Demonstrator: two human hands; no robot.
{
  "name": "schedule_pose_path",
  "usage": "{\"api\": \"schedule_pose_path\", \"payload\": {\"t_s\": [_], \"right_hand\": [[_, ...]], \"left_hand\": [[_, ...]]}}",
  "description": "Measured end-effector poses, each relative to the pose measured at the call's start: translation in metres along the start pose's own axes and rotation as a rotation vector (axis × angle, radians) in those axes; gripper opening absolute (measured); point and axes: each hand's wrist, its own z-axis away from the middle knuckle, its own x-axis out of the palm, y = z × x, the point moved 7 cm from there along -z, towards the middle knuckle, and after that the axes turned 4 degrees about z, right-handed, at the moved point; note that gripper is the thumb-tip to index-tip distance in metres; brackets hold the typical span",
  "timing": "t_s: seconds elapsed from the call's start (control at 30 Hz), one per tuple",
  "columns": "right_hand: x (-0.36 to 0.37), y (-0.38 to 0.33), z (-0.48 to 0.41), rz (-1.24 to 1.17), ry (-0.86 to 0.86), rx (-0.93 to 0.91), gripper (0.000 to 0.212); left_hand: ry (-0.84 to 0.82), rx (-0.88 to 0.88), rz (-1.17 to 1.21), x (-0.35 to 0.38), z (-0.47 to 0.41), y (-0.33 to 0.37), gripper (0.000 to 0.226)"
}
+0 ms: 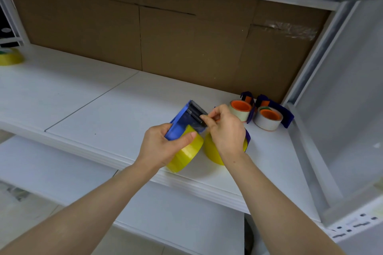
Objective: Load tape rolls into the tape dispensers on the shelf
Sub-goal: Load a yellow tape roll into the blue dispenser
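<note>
My left grip (163, 145) clamps the blue dispenser (179, 123), yellow roll (188, 151) seated; my right grip (226, 130) pinches its cutter (198, 109); threading seems left.

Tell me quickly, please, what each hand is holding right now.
Left hand: grips the blue tape dispenser with the yellow tape roll in it.
Right hand: pinches the dispenser's cutter end; tape end cannot be told.
</note>
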Motion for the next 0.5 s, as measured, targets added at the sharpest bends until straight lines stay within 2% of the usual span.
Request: {"api": "schedule_pose_path", "payload": {"t_s": [0.1,0.3,0.5], "right_hand": [[0.002,-0.001,-0.003,0.078,-0.009,-0.014,0.026],[-0.003,-0.012,-0.012,0.073,0.077,-0.108,0.028],[0.009,-0.01,-0.019,-0.091,0.046,-0.079,0.024]], "left_hand": [[-0.004,0.003,-0.002,0.0,-0.002,0.001,0.05],[-0.087,0.031,0.026,0.007,-0.006,0.01,0.049],[-0.168,-0.063,0.012,0.012,-0.01,0.008,0.046]]}}
